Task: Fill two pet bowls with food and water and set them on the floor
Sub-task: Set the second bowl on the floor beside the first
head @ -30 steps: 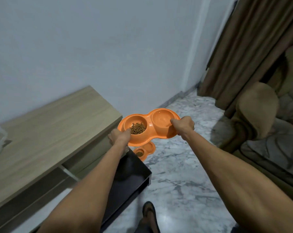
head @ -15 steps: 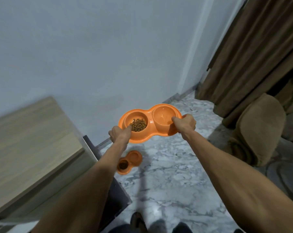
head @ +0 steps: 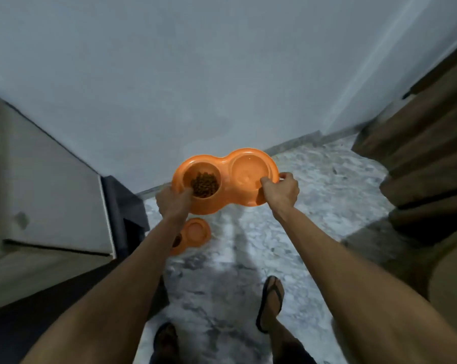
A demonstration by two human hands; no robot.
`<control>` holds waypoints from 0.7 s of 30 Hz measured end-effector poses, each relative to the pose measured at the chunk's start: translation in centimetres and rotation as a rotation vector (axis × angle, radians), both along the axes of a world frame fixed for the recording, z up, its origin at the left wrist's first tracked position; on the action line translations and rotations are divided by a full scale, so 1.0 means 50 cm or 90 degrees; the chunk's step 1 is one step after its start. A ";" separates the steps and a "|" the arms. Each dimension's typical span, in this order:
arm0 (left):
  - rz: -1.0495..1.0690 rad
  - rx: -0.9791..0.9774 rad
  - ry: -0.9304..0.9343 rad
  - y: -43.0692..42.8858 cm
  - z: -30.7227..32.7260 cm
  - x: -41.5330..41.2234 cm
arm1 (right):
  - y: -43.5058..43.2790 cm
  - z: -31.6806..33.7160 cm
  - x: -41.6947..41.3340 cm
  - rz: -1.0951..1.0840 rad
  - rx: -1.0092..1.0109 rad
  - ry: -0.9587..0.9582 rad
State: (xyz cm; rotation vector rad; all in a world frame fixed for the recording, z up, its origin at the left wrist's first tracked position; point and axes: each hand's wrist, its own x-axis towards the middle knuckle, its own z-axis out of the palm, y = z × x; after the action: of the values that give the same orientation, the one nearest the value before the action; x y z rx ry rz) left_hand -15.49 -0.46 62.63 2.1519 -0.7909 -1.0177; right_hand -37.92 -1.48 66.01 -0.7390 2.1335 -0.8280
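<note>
Head view: orange plastic double pet bowl [head: 226, 179] was held level in the air, left hand [head: 173, 202] clamped on its kibble end, right hand [head: 281, 191] on its water end. Second orange double bowl [head: 193, 235] sat on marble floor [head: 314, 206] below. Risk: tilting while lowering could spill water. No readable writing.

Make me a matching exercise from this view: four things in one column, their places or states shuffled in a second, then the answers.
1. held double bowl
2. second double bowl
3. kibble
4. flip-flop

A. on the person's foot
B. lying on the marble floor
C. in the left compartment
D. carried by left hand and right hand

Pairs: 1-D, 2-B, 3-C, 4-A
</note>
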 end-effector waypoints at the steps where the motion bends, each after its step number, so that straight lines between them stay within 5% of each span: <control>1: 0.018 0.003 0.002 -0.013 -0.036 -0.018 | -0.024 -0.041 -0.016 0.010 0.007 -0.001; 21: 0.114 0.139 -0.037 -0.093 -1.015 -0.208 | -0.160 -1.026 -0.198 0.077 0.119 -0.013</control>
State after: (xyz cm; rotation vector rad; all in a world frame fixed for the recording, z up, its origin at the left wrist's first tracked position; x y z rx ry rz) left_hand -25.90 -5.09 11.87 2.3983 -0.5212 -0.9891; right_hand -47.82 -9.47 14.73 -0.7503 2.0915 -0.5610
